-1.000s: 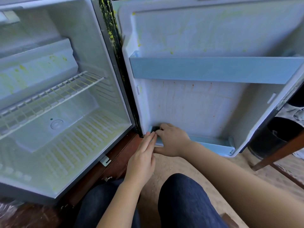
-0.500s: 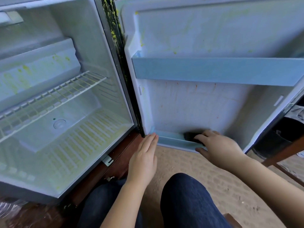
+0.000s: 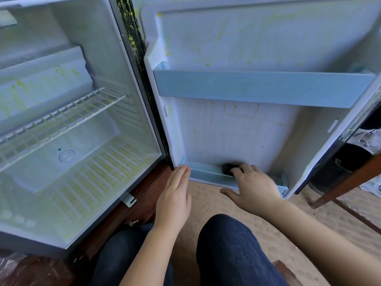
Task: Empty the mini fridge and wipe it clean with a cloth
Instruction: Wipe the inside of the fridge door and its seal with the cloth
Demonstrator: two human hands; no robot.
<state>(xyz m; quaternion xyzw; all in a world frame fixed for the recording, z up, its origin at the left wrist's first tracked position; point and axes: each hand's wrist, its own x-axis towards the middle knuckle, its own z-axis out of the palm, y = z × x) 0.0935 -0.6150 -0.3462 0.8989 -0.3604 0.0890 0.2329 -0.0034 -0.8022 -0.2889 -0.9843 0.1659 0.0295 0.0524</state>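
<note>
A speckled tan floor (image 3: 257,234) fills the lower middle and right of the view. Along its left side runs a dark red-brown wooden base (image 3: 144,195), scuffed and glossy. At the bottom left corner lies crumpled clear plastic film (image 3: 10,265) on that dark wood. Near the right edge a brown wooden bar (image 3: 346,180) slants up to the right, and a darker wooden strip (image 3: 358,217) runs along the floor below it. Behind the bar stands a round black container (image 3: 334,168). Above it, at the right edge, sits crumpled pale fabric (image 3: 367,139). A brown wooden block (image 3: 286,271) shows at the bottom edge.
</note>
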